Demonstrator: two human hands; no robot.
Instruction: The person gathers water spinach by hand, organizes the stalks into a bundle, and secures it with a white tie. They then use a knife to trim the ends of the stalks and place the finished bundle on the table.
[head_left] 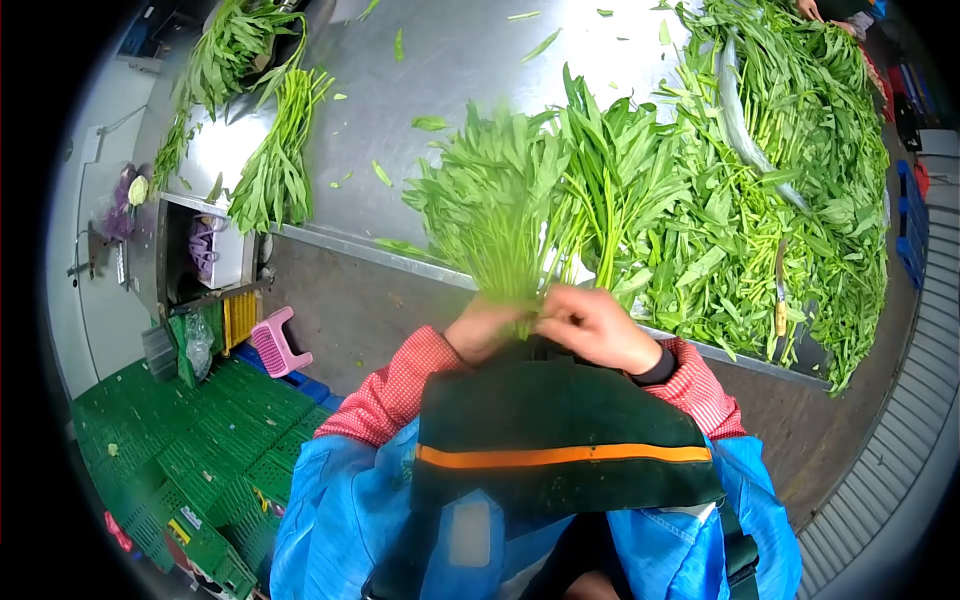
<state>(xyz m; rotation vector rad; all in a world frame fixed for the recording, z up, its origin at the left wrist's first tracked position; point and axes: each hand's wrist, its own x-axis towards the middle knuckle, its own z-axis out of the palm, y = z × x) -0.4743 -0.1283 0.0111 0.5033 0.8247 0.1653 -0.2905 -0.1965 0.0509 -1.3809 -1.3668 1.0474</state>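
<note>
My left hand [482, 327] and my right hand [597, 327] meet close to my chest, both closed around the stems of a bunch of leafy green stalks [505, 200]. The bunch fans upward and away from me over the steel table's edge [350, 250]. Its leaves look slightly blurred. A large heap of the same greens [780, 170] lies on the table just right of my hands. I wear red checked sleeves and a dark apron with an orange stripe.
Smaller bundles of greens [275, 160] lie at the table's far left. A knife with a yellow handle [780, 300] rests on the heap. Green plastic crates [200, 450] and a pink stool [278, 342] stand on the floor to the left. Another person's hand [808, 8] shows at the top right.
</note>
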